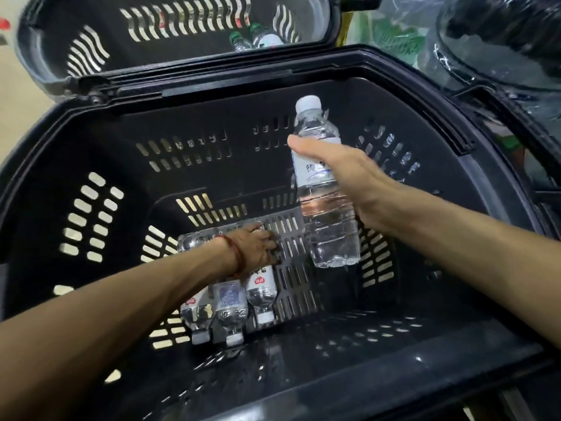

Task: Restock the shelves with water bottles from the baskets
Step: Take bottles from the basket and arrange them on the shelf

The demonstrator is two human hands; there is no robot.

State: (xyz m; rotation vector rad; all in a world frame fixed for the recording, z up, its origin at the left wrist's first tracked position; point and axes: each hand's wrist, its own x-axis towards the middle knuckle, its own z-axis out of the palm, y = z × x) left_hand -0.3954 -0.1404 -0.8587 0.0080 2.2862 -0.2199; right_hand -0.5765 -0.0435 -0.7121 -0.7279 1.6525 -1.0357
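The right hand point(343, 174) grips a clear plastic water bottle with a white cap point(326, 208) around its labelled middle. Thumb and fingers wrap the body, and the bottle hangs upright and clear of the floor in the right-centre of the frame.

The left hand point(258, 247), with a red cord point(235, 253) at the wrist, is lower down at centre frame. It rests on three clear plastic bottles point(230, 302), which lie side by side with their white caps towards the bottom of the frame. Its fingers bend down over the rightmost of the three. The hand hides the contact, so whether it has a full hold cannot be told.

Both hands work inside a large black slotted plastic basket point(91, 147), which fills most of the picture. Apart from the three lying bottles, its visible floor carries nothing.

A second black basket point(60, 31) stands in the upper part of the frame and holds at least two green-capped bottles point(258, 39). Clear plastic wrapping point(485, 41) occupies the upper right.

Assessment: no shelf is in view, so nothing placed can be confirmed. One bottle is lifted out and three remain here. The near basket is judged almost cleared. The far basket is not yet emptied, and shelving remains to be done.
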